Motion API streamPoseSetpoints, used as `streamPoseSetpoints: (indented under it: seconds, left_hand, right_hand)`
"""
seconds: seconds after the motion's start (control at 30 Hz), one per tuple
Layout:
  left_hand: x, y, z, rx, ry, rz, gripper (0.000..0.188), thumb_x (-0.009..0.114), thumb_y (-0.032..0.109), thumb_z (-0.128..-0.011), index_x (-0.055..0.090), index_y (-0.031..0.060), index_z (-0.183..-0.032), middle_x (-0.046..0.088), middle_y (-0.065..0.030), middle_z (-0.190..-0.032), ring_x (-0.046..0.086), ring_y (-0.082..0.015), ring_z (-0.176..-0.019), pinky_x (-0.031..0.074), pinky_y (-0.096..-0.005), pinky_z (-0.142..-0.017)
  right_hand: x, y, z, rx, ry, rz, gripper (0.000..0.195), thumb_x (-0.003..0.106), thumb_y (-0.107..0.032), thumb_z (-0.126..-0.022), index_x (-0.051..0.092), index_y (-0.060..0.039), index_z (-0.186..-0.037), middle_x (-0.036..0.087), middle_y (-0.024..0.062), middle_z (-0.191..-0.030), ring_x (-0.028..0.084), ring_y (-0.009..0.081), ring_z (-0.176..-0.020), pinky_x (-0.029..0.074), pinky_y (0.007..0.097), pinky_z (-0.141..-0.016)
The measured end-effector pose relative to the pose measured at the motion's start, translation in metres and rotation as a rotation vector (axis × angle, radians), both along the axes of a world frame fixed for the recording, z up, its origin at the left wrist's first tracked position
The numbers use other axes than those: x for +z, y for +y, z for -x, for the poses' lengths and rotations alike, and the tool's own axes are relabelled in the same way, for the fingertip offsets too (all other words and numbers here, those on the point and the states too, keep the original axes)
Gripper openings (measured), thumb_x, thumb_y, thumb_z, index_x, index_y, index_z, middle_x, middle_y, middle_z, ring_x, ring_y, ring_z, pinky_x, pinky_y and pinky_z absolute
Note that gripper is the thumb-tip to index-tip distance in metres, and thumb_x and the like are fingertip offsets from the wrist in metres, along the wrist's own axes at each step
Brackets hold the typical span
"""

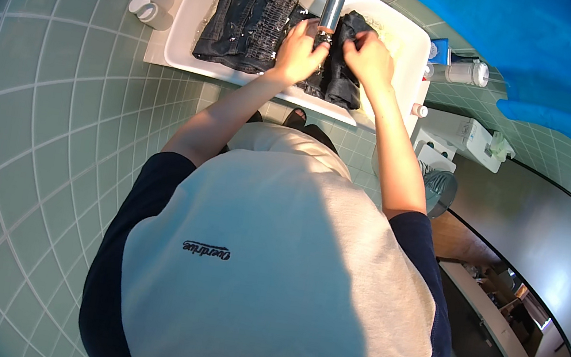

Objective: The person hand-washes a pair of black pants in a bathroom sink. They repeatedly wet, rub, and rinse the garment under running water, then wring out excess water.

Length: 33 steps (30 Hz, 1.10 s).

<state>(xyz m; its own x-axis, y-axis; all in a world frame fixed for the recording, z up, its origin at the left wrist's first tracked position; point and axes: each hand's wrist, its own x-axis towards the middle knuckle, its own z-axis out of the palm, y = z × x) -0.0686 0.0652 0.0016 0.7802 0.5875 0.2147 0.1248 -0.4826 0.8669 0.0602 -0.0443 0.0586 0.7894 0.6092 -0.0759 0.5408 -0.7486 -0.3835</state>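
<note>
A dark denim garment (248, 23) with an elastic waistband lies wet in a white sink (184, 41). Under the metal faucet (336, 0), my left hand (299, 52) rests on the cloth at the middle of the basin, its fingers spread around the faucet's end. To the right, the fingers of my right hand (369, 61) are bent over a folded or bunched dark part of cloth (345, 85); its fingertips are partly hidden. Whether both dark parts are one garment I cannot tell. Water glistens around the left hand.
White bottles (155, 15) and a cup stand at the sink's left edge. A blue tube (439, 52), a clear container with a white cap (467, 73) and a small white cap (419, 110) sit at the right. Farther right are a toilet (433, 151) and a bin (438, 193).
</note>
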Motion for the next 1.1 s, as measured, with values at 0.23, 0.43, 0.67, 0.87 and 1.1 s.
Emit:
streamPoseSetpoints:
  seconds: [0.23,0.43,0.67,0.87,1.1]
  left_hand:
    - [-0.014,-0.032,-0.034,-0.226,0.117,-0.288,0.101,0.07,0.028,-0.079,0.01,-0.0134,-0.149,0.005,-0.0357,-0.156,0.016,-0.0522,-0.143,0.023,-0.0545,-0.117]
    - [-0.031,-0.022,-0.031,-0.33,0.316,-0.447,0.089,0.063,0.023,-0.086,0.013,-0.0112,-0.151,0.012,-0.0366,-0.155,0.012,-0.0496,-0.147,0.017,-0.0538,-0.119]
    - [-0.037,-0.029,-0.036,-0.306,0.376,-0.41,0.083,0.056,0.025,-0.091,0.01,-0.0075,-0.153,0.009,-0.0378,-0.155,0.01,-0.0525,-0.146,0.014,-0.0587,-0.117]
    - [-0.041,-0.037,-0.045,-0.259,0.444,-0.429,0.085,0.056,0.026,-0.091,0.009,-0.0084,-0.153,0.007,-0.0361,-0.157,0.012,-0.0511,-0.146,0.012,-0.0584,-0.118]
    - [-0.041,-0.029,-0.044,-0.214,0.317,-0.439,0.086,0.063,0.033,-0.087,0.023,-0.0053,-0.152,0.022,-0.0325,-0.155,0.02,-0.0452,-0.146,0.018,-0.0517,-0.119]
  right_hand:
    - [-0.068,0.026,-0.043,-0.124,0.142,-0.336,0.072,0.073,-0.051,-0.078,0.06,0.0061,-0.119,0.055,0.032,-0.121,0.051,0.0433,-0.116,0.043,0.0472,-0.1]
    - [-0.099,0.011,-0.023,-0.064,-0.337,-0.34,0.057,0.07,-0.047,-0.083,0.062,-0.0014,-0.117,0.051,0.023,-0.127,0.046,0.0401,-0.122,0.038,0.051,-0.101]
    - [-0.096,0.011,-0.018,-0.124,-0.298,-0.116,0.053,0.066,-0.046,-0.086,0.058,-0.0068,-0.12,0.046,0.0177,-0.136,0.039,0.0399,-0.127,0.034,0.0559,-0.099]
    - [-0.101,0.014,-0.034,-0.08,-0.26,-0.086,0.052,0.064,-0.047,-0.084,0.058,-0.0126,-0.123,0.045,0.0183,-0.137,0.039,0.043,-0.126,0.038,0.0607,-0.095]
    - [-0.099,0.016,-0.033,-0.102,-0.357,-0.022,0.052,0.063,-0.049,-0.087,0.058,-0.011,-0.122,0.048,0.0149,-0.135,0.042,0.0377,-0.123,0.04,0.0575,-0.093]
